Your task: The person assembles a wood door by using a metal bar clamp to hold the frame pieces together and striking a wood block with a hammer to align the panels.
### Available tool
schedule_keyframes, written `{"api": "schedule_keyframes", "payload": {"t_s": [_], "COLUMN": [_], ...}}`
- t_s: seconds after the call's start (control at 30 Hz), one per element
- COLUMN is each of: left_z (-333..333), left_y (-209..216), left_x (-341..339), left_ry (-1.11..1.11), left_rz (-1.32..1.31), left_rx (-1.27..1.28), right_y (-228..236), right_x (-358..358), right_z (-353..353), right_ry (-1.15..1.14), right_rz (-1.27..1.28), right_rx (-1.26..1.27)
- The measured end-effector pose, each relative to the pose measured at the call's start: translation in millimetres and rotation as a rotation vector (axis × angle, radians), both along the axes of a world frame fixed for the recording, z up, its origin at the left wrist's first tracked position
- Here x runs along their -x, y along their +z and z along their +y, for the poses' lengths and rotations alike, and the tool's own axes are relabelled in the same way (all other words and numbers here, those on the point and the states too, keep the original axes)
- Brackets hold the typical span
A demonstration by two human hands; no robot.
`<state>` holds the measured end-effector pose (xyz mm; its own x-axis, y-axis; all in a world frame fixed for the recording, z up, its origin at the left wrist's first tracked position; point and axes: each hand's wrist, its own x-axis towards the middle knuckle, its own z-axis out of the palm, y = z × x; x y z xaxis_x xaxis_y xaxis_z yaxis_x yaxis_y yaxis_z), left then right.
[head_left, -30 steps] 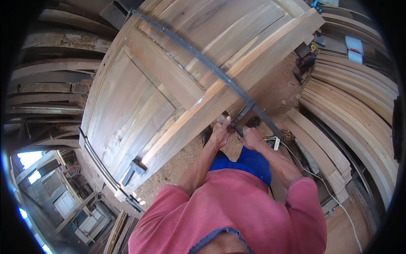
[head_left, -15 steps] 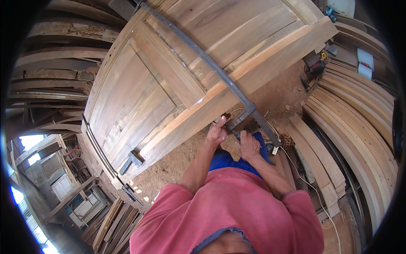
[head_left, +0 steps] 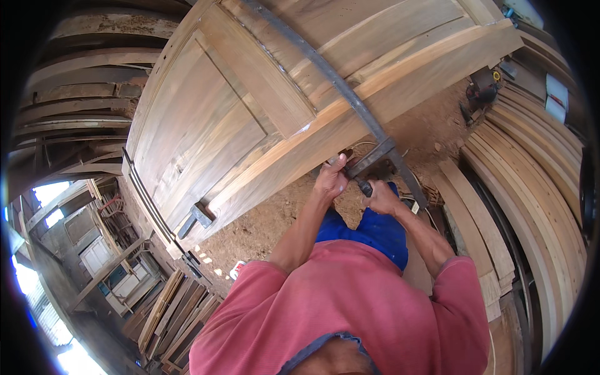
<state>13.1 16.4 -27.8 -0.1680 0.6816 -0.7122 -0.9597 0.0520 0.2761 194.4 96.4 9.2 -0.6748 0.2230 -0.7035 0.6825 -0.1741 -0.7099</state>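
Note:
A long dark steel bar clamp (head_left: 322,65) lies across a large panelled wooden door (head_left: 231,119). Its jaw (head_left: 372,157) hangs past the door's near edge, close to my body. My right hand (head_left: 382,199) is wrapped around the clamp's dark screw handle (head_left: 364,186). Just left of it, my left hand (head_left: 331,179) is closed at the inner end of the jaw, thumb pointing up; its other fingers are mostly hidden. On the door's near left corner rests a dark hammer-like tool (head_left: 199,217).
Curved wooden boards (head_left: 519,162) are stacked at my right, and more timber (head_left: 87,94) fills the far left. A red and black power tool (head_left: 481,94) sits on the dirt floor beyond the clamp. Thin black bars (head_left: 149,200) run along the door's left end.
My right hand has turned on the screw handle, its knuckles rolling over. My left hand keeps its place at the jaw. The whole view has shifted slightly.

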Motion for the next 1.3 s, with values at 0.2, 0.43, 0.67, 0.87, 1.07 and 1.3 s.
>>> {"api": "schedule_keyframes", "payload": {"t_s": [0.2, 0.43, 0.67, 0.87, 1.07, 1.3], "left_z": [-3, 6, 4, -4, -77, -300], "left_y": [0, -4, -9, 2, 72, 144], "left_x": [6, -1, -9, -1, 82, 317], "left_ry": [-0.018, 0.058, 0.105, -0.087, -0.476, -1.124], "left_rz": [0.029, 0.001, 0.006, 0.141, 0.193, 1.65], "left_rx": [0.022, 0.039, 0.129, 0.14, 0.15, 1.362], "right_y": [37, 1, -10, -22, 2, 7], "right_x": [10, 6, -5, -10, 0, 9], "right_z": [-32, -34, -22, -19, -11, -23], "right_ry": [0.061, 0.047, 0.013, -0.062, -0.029, -0.058], "right_rz": [-0.175, -0.225, -0.08, 0.099, -0.036, -0.192], "right_rx": [-0.645, -0.555, -0.356, -0.194, -0.168, -0.344]}}
